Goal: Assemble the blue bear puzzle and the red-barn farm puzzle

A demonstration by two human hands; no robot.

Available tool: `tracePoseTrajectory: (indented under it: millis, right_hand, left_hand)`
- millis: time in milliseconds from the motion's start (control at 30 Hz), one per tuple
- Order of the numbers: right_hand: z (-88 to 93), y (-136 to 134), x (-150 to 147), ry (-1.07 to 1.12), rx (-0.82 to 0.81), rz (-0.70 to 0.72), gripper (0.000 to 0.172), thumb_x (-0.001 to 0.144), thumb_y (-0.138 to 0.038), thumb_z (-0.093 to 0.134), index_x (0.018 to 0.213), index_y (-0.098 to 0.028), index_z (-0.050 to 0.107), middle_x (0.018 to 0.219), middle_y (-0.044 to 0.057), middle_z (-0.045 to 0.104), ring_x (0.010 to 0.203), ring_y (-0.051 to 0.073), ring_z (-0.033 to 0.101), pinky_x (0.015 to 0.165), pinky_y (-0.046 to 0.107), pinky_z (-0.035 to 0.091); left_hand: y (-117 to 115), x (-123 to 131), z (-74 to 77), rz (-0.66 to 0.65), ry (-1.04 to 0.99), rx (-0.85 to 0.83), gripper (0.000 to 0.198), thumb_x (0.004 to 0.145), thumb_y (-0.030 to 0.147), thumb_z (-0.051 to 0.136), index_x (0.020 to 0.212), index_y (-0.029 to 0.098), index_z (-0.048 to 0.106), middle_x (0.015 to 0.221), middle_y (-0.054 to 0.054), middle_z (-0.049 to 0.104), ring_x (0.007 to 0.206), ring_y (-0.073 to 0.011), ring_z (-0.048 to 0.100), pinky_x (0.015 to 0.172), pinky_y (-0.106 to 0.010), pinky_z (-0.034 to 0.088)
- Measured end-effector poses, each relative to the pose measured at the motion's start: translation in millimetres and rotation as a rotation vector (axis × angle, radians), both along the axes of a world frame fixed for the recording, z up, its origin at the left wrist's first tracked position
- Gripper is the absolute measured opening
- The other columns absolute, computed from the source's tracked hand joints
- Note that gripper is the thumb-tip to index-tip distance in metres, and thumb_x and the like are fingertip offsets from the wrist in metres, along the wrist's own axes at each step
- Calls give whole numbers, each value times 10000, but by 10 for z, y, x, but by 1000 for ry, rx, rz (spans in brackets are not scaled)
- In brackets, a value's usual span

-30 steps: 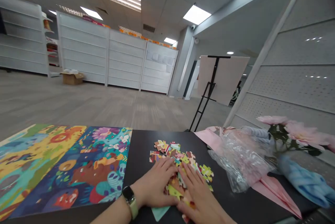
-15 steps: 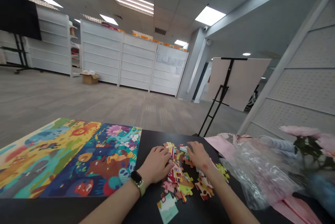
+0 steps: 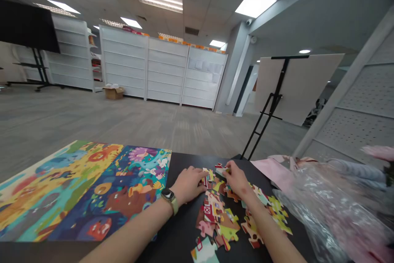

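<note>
Loose jigsaw pieces [image 3: 218, 218] lie spread in a loose heap on a black table top [image 3: 181, 230], many showing cartoon colours and a red barn pattern. My left hand [image 3: 188, 185] lies flat at the heap's left side, its fingertips against the pieces. My right hand [image 3: 236, 179] curls over the far end of the heap, fingertips on a small jigsaw piece [image 3: 222, 170]. Whether that piece is gripped does not show. A smartwatch [image 3: 169, 199] with a pale green strap sits on my left wrist.
A colourful finished jigsaw picture [image 3: 92, 189] lies left of the heap. Crumpled clear plastic wrap [image 3: 332, 209] and pink paper [image 3: 273, 165] lie to the right. Beyond the table are a carpeted floor, white shelving, a cardboard box [image 3: 113, 93] and a board on a black easel [image 3: 300, 86].
The heap has spread out wider, towards the right and the near edge. My hands have moved apart from pressing on it to its far side. The view has turned slightly.
</note>
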State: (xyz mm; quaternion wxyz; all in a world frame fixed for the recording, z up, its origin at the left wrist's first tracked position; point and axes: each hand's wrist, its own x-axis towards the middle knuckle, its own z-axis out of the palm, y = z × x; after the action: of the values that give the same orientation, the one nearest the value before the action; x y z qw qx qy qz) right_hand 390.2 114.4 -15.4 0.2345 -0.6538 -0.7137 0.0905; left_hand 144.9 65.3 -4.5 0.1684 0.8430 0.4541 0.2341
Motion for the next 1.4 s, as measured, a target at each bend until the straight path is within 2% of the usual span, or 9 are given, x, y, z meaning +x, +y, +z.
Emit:
tracePoseTrajectory:
  millis: [133, 233, 333, 467, 633, 767, 967, 1133, 1400]
  right_hand:
    - [60, -140, -173, 178, 150, 57, 165, 853, -312, 499, 998, -237, 525, 710, -12, 639, 685, 208, 624, 657, 290, 409]
    - [145, -274, -309, 333, 225, 120, 242, 872, -353, 501, 1063, -213, 548, 760, 5, 649, 700, 202, 617, 680, 299, 428]
    - [205, -449, -493, 500, 184, 256, 270, 888, -378, 516, 1082, -202, 581, 739, -7, 623, 663, 178, 585, 631, 280, 423]
    - [208, -705, -814, 638, 80, 399, 281, 898, -387, 539, 1109, -214, 610, 756, -13, 621, 681, 166, 577, 620, 265, 429]
    - [164, -867, -1026, 629, 88, 407, 309, 903, -375, 547, 1155, -217, 630, 807, 4, 637, 704, 165, 567, 641, 271, 433]
    - [128, -854, -959, 611, 109, 385, 317, 907, -376, 543, 1156, -202, 631, 765, 0, 615, 670, 157, 544, 622, 268, 424]
    - [146, -856, -915, 638, 100, 394, 314, 906, -380, 546, 1149, -198, 628, 753, -5, 590, 671, 157, 532, 623, 267, 415]
    - [162, -861, -921, 662, 111, 380, 306, 895, -363, 544, 1129, -188, 636, 743, -5, 582, 658, 150, 516, 611, 265, 403]
    - [140, -845, -900, 677, 109, 382, 309, 889, -350, 550, 1136, -185, 634, 788, 9, 623, 680, 156, 540, 624, 265, 412]
  left_hand:
    - [45, 58, -63, 18, -38, -13, 468, 817, 226, 642, 1279, 302, 620, 1130, -54, 622, 1041, -259, 569, 935, -369, 451]
    - [49, -87, -86, 71, -468, -122, 399, 800, 193, 626, 1191, 264, 662, 1058, -40, 637, 987, -218, 593, 941, -337, 453]
    - [12, -308, -96, 119, -839, -234, 226, 805, 295, 622, 1007, 202, 660, 922, -35, 664, 865, -199, 634, 852, -334, 504]
    - [-150, -493, -120, 152, -997, -337, 289, 807, 469, 585, 898, 202, 525, 836, -23, 658, 736, -175, 670, 702, -313, 554]
    - [-335, -406, -103, 131, -1225, -471, 350, 740, 449, 689, 886, 216, 473, 857, -2, 663, 711, -143, 668, 606, -237, 540]
    - [-357, -316, -99, 184, -1210, -488, 387, 721, 433, 693, 930, 225, 442, 760, 29, 657, 575, -125, 644, 494, -205, 499]
    - [-411, -323, -77, 238, -1185, -463, 496, 744, 447, 670, 1118, 215, 442, 747, 26, 647, 605, -167, 687, 502, -243, 536]
    - [-425, -332, -64, 203, -1210, -469, 504, 741, 451, 678, 1114, 210, 441, 796, -11, 677, 660, -192, 709, 478, -228, 524]
    - [-371, -337, -135, 221, -1154, -432, 493, 755, 466, 672, 1114, 202, 460, 712, 17, 665, 503, -147, 654, 413, -203, 490]
